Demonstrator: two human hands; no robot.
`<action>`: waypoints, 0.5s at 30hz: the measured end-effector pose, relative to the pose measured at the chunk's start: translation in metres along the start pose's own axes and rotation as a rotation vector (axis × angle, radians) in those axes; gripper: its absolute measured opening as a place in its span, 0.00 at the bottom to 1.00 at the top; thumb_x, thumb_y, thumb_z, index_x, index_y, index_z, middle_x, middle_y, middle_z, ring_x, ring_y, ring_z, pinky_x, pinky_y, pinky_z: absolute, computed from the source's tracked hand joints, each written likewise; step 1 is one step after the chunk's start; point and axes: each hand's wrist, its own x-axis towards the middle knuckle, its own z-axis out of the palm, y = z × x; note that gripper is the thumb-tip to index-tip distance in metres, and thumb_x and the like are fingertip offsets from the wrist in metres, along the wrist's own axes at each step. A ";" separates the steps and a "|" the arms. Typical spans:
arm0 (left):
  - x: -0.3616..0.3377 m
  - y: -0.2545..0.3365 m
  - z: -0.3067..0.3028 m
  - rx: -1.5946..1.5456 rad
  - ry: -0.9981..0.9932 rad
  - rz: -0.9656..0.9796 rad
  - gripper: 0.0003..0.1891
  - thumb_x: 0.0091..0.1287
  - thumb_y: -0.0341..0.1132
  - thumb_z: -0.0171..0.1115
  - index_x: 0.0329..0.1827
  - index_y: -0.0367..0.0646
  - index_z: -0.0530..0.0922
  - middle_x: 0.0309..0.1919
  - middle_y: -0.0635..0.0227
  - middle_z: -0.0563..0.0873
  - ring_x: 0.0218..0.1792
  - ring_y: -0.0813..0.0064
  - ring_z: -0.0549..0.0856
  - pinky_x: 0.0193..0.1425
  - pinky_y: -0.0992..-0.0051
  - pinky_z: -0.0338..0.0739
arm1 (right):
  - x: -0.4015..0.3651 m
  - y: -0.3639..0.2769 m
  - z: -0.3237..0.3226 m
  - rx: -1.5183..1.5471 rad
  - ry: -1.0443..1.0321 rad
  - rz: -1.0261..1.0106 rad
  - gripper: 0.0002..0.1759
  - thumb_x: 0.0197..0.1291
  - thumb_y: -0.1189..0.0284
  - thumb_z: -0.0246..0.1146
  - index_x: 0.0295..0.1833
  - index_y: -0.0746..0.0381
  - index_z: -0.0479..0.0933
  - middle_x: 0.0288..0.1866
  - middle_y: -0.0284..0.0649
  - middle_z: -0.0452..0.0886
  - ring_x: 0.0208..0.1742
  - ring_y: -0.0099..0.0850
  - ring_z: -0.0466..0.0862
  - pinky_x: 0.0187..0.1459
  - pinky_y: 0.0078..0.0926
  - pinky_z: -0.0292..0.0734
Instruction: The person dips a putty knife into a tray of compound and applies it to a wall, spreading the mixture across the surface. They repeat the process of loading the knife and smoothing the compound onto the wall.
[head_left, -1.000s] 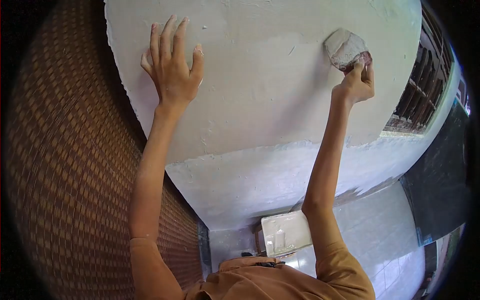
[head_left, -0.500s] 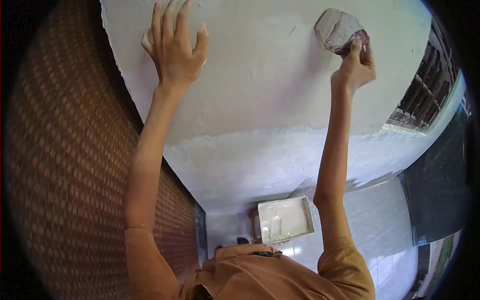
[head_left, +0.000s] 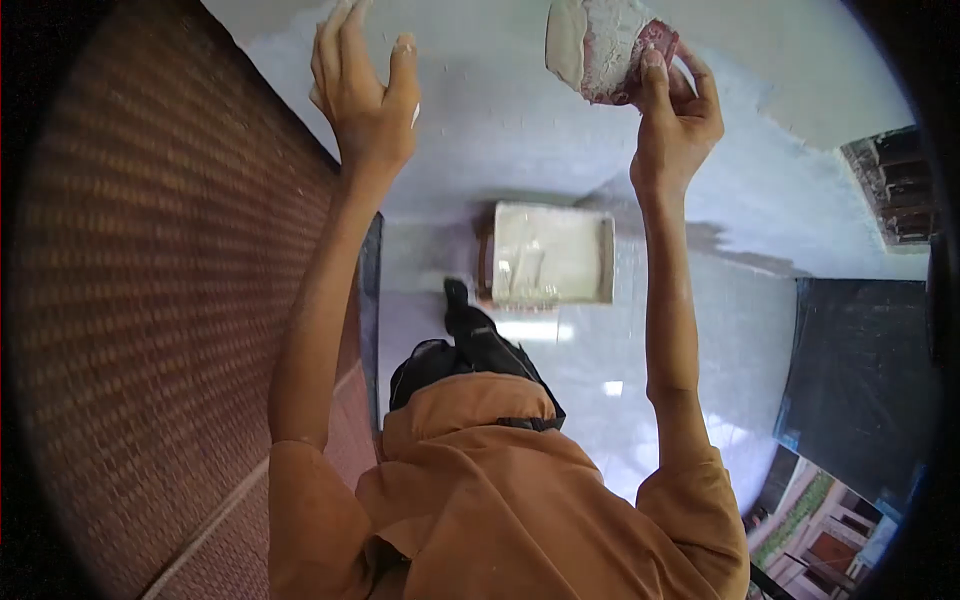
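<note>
My right hand (head_left: 680, 130) grips a reddish putty scraper (head_left: 615, 60) at its edge, thumb on the near face. Pale, wet putty coats the blade, thickest along its left side. My left hand (head_left: 370, 110) is raised at the upper left, fingers apart and holding nothing, with white smears on the thumb and the side of the palm. Both hands are in front of the wall (head_left: 500, 110), which is pale and partly coated. Below them on the floor is a rectangular tray (head_left: 613, 260) of creamy white putty.
A brown woven-pattern surface (head_left: 180, 300) rises along the left. The glossy tiled floor (head_left: 690, 330) spreads around the tray. At right are a dark barred opening (head_left: 905, 185) in the wall and a large black panel (head_left: 855, 390). My black-clad legs (head_left: 480, 340) are near the tray.
My view has tipped down, so the tray and floor sit higher in it. The scraper has come away from the wall, its putty-coated face turned towards me. My left hand stays raised and open.
</note>
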 end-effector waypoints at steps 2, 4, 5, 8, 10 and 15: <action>-0.061 -0.003 0.003 0.061 -0.036 -0.080 0.23 0.72 0.39 0.52 0.67 0.39 0.69 0.65 0.52 0.70 0.68 0.55 0.67 0.72 0.61 0.59 | -0.036 0.013 -0.027 -0.084 -0.029 0.088 0.15 0.65 0.78 0.63 0.56 0.69 0.75 0.43 0.46 0.86 0.40 0.24 0.84 0.40 0.22 0.82; -0.120 -0.004 0.007 -0.107 -0.138 -0.381 0.27 0.69 0.43 0.53 0.67 0.37 0.67 0.65 0.51 0.69 0.69 0.51 0.65 0.70 0.56 0.57 | -0.071 0.024 -0.057 -0.175 -0.052 0.147 0.16 0.65 0.77 0.63 0.57 0.69 0.75 0.43 0.46 0.86 0.41 0.25 0.84 0.44 0.25 0.82; -0.150 -0.004 0.009 -0.110 -0.158 -0.415 0.27 0.69 0.43 0.53 0.67 0.37 0.67 0.65 0.51 0.69 0.69 0.51 0.65 0.70 0.56 0.57 | -0.088 0.029 -0.071 -0.293 -0.076 0.202 0.17 0.65 0.76 0.63 0.58 0.69 0.75 0.44 0.46 0.86 0.42 0.25 0.84 0.45 0.25 0.81; -0.243 0.006 0.009 -0.202 -0.249 -0.898 0.28 0.70 0.44 0.53 0.67 0.34 0.66 0.64 0.49 0.70 0.66 0.53 0.69 0.70 0.62 0.60 | -0.141 0.061 -0.115 -0.480 -0.139 0.302 0.17 0.64 0.73 0.63 0.57 0.69 0.77 0.42 0.50 0.87 0.45 0.28 0.85 0.48 0.26 0.81; -0.290 0.018 0.012 -0.319 -0.227 -1.228 0.29 0.71 0.45 0.51 0.68 0.32 0.65 0.65 0.48 0.70 0.64 0.55 0.72 0.69 0.65 0.63 | -0.180 0.092 -0.147 -0.607 -0.251 0.337 0.14 0.63 0.74 0.64 0.52 0.68 0.81 0.44 0.47 0.87 0.44 0.30 0.86 0.49 0.26 0.80; -0.404 0.026 0.029 -0.289 -0.291 -1.549 0.30 0.70 0.48 0.49 0.69 0.36 0.65 0.65 0.51 0.71 0.64 0.58 0.73 0.68 0.67 0.63 | -0.263 0.144 -0.183 -0.734 -0.405 0.398 0.10 0.62 0.75 0.63 0.48 0.63 0.83 0.40 0.44 0.88 0.42 0.30 0.88 0.46 0.25 0.79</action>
